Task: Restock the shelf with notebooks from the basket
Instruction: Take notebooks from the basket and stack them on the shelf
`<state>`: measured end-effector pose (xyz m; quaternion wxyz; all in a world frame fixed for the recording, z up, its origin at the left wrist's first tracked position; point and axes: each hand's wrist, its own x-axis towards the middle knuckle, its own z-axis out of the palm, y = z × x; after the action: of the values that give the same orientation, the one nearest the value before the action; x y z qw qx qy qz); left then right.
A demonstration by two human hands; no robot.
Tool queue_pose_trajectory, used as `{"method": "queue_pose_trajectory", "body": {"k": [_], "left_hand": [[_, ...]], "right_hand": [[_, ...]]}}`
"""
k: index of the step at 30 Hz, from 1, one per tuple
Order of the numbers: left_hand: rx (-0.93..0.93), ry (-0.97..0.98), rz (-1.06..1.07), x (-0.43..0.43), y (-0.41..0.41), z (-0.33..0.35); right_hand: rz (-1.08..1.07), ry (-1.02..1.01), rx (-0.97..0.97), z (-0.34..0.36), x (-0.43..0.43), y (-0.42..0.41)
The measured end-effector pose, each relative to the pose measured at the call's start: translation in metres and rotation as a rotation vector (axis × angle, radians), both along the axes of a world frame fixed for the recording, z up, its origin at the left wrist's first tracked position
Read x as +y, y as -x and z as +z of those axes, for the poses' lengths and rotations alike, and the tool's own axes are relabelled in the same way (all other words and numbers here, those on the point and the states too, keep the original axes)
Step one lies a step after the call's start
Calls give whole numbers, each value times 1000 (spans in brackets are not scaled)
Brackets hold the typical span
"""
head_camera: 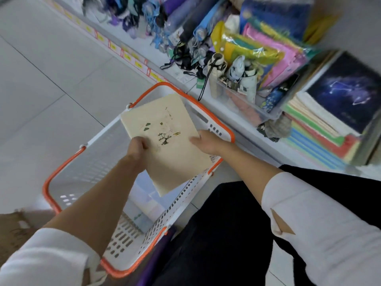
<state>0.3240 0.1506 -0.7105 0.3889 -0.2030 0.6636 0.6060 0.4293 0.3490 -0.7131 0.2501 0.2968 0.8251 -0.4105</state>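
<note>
The left grip [137, 148] is closed round the left edge of a cream-coloured rectangular notebook with a small dark tree drawn on its cover [175, 162], knuckles up and fingers curled over the edge. The right grip [206, 141] pinches the opposite edge, thumb lying on the cover and fingers tucked beneath (those I can't see from here). Between the two of them the notebook is held up in the air, tilted, above the far half of a white slotted plastic basket with an orange rim and handle [92, 166].

Down inside the basket, under the held notebook, lie a few pale, pastel-covered notebooks [144, 203], flat on the bottom. The basket stands on the grey tiled floor [51, 79], close against the person's knees in black trousers [237, 234]. Both forearms are bare, the white sleeves pushed back.

Just past the basket runs the low white shelf [292, 153]. On it, to the right, sits a stack of notebooks with many-coloured edges [321, 137], topped by a dark blue night-sky cover [346, 93]. Beside the stack stands a clear plastic tub of folded umbrellas [243, 100], with bright plastic-wrapped packets [274, 52] behind it, and further along a row of dark and purple folded umbrellas [185, 27].
</note>
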Motion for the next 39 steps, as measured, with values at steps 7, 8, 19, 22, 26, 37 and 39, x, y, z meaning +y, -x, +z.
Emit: {"method": "queue_pose_trajectory", "body": {"k": [7,8,19,22,26,37,39], "left_hand": [[151,-73,-101,25,7,83],[162,-80,-114,30,8,93],[423,-329,-353,116,-39,250],[500,-408,-424,142,-59,304],[573,-490,-554,175,-83,361],[899,-732,-764,256,-142,450],[895,-746,-757,270,-143,464]], "right_hand": [[-109,-221,356,95,6,-21],[-148,-206,404,110,8,-27],[-558,-108,873,275,48,-114],[-678,-63,948,319,61,-145],[-816,15,1064,369,84,-183],[-1122,-2,1191,460,163,-240],[-1204,17,1166,472,177,-238]]}}
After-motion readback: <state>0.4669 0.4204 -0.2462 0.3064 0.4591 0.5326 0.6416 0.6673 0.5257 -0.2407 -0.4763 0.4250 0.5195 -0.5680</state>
